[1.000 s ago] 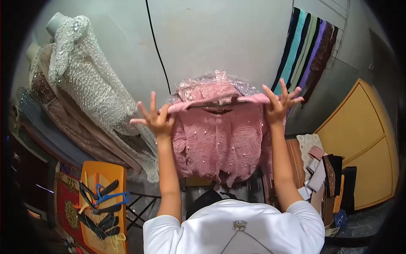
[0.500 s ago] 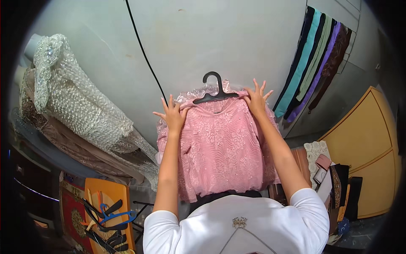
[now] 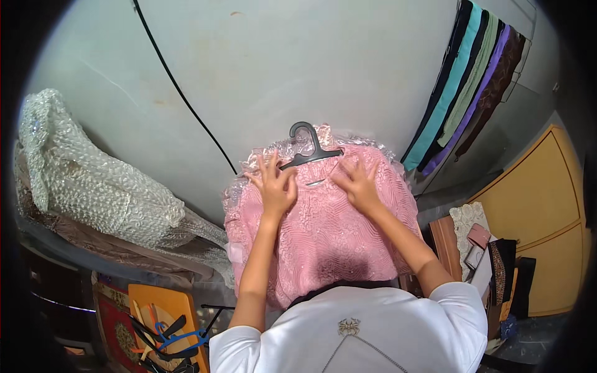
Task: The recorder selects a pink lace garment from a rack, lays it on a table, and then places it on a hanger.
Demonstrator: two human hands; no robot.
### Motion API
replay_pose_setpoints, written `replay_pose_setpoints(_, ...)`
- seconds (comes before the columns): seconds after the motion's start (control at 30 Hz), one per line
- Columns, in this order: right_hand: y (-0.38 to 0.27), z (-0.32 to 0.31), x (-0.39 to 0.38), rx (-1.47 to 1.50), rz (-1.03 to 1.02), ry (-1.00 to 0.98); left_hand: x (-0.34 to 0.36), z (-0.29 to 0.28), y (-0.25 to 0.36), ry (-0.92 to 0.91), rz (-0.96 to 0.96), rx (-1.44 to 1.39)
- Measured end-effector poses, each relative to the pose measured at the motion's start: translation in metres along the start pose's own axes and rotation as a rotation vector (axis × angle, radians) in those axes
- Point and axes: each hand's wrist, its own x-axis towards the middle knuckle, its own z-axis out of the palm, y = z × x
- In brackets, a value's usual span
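At far left a cream beaded dress (image 3: 93,186) hangs against the wall, with an orange stool (image 3: 168,311) and loose hangers (image 3: 165,339) below it. Our left hand (image 3: 272,186) lies flat on the pink top (image 3: 329,230), fingers spread, its grip wide and clasping nothing. The top sits in front of our chest, against the pale wall, on a black hanger (image 3: 309,149) whose hook stands up between our hands. Our right hand (image 3: 357,183) presses near the neckline, grip likewise wide. Striped cloths (image 3: 466,87) hang at right, above a yellow cabinet (image 3: 541,211).
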Motion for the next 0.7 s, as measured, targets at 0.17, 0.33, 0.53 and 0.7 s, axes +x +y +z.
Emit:
replay_pose_setpoints(0.17, 0.037, -0.023, 0.044, -0.047, 0.046, -0.044, 0.017, 0.023, 0.049, -0.143, 0.045, -0.013)
replay_pose_setpoints(0.33, 0.047, -0.019, 0.043, 0.059, -0.015, -0.044, 0.005, 0.062, 0.062, -0.211, 0.028, 0.001)
replay_pose_setpoints(0.53, 0.039, -0.02, 0.047, 0.095, 0.057, 0.038, -0.001, 0.066, 0.059, -0.11, -0.009, -0.008)
replay_pose_setpoints(0.7, 0.048, -0.007, 0.042, -0.027, -0.07, -0.114, 0.002, 0.069, 0.058, -0.256, 0.087, -0.048)
